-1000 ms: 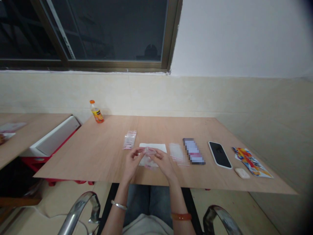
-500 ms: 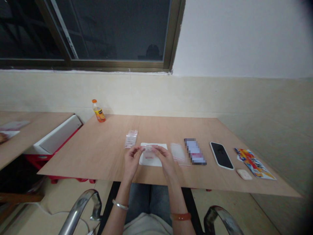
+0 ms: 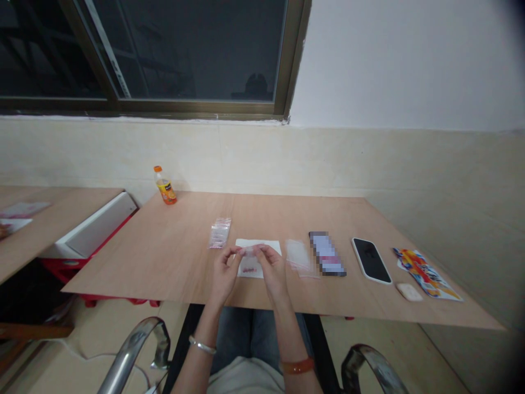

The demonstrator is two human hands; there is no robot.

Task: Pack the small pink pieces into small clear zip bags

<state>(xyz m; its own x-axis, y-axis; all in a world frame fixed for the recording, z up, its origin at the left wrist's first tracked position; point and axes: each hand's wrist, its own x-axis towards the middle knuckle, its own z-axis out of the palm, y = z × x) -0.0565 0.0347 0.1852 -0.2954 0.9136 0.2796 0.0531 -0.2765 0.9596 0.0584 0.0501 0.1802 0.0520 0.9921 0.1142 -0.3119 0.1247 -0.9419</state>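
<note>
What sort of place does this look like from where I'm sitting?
Probably a simple indoor workroom for small handwork or packing: a bare light-wood table with small clear plastic bags laid out on it, a second wooden table nearby, and a cream tiled lower wall.

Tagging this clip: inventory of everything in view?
pinched clear bag: 1, clear, between both hands
white sheet: 1, white, under the hands
pink-edged bag: 1, clear, beyond sheet's left
plain clear bag: 1, clear, right of sheet
pixelated item: 1, colour obscured, right of that bag
smartphone: 1, black and white, right of it
printed packet: 1, multicoloured, far right
beige pad: 1, beige, near packet
juice bottle: 1, orange, far left table corner
wooden table: 1, light brown, under everything
side table: 1, light brown, far left
window: 1, dark, above wall
chair arms: 2, chrome, either side
left hand: 1, silver bangle at wrist
right hand: 1, orange bracelet at wrist
</note>
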